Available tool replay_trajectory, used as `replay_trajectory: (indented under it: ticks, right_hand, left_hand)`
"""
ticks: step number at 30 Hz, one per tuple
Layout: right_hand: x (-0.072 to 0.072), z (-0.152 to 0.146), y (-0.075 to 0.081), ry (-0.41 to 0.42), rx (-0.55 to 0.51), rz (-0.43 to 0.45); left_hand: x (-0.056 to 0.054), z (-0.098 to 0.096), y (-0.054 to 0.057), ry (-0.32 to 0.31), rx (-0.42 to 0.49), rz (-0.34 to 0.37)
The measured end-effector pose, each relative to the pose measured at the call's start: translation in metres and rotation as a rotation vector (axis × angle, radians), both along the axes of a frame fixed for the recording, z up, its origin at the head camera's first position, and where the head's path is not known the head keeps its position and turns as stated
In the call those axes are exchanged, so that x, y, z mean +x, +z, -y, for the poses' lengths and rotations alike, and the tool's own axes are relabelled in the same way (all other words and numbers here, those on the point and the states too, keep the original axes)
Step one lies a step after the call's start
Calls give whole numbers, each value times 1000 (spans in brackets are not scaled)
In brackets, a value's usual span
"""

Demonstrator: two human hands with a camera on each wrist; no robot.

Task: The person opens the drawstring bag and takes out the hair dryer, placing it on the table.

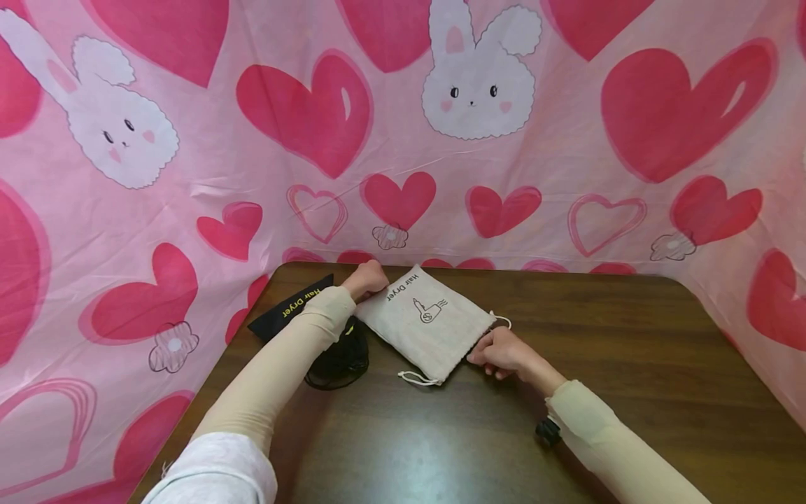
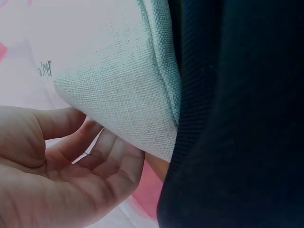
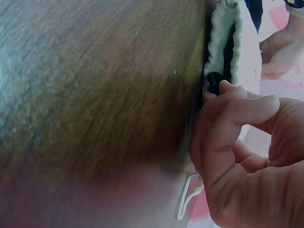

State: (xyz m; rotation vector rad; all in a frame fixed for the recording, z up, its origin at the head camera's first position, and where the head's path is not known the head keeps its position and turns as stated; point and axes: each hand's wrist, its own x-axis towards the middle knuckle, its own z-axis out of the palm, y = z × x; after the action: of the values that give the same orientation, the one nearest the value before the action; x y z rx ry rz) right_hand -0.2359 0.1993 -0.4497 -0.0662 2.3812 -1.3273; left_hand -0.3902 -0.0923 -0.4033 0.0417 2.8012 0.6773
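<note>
A cream drawstring bag (image 1: 434, 318) printed "Hair Dryer" lies flat on the table, its mouth facing right and toward me. My left hand (image 1: 367, 280) pinches the far left edge of the bag. In the left wrist view, the left hand (image 2: 80, 166) has its thumb and fingertips on the cloth (image 2: 118, 95). At the parted mouth, my right hand (image 1: 500, 352) has curled fingers. The right wrist view shows the right hand (image 3: 247, 137) pinching at a small black piece (image 3: 214, 81) in the opening; the rest of it is hidden.
A black pouch (image 1: 277, 318) with yellow "Hair Dryer" lettering lies at the left, partly behind my left forearm. Sheer black fabric (image 1: 340, 358) is bunched below it. Cord loops (image 1: 418, 379) hang from the bag. A heart-and-rabbit cloth (image 1: 390, 126) surrounds the wooden table (image 1: 598, 329).
</note>
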Motion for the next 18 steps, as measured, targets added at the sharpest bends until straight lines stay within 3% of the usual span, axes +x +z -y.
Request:
replay_trajectory:
  ticks: [18]
  right_hand:
    - [0, 2, 0, 6, 18, -14]
  left_hand:
    - [6, -2, -4, -27, -46, -94]
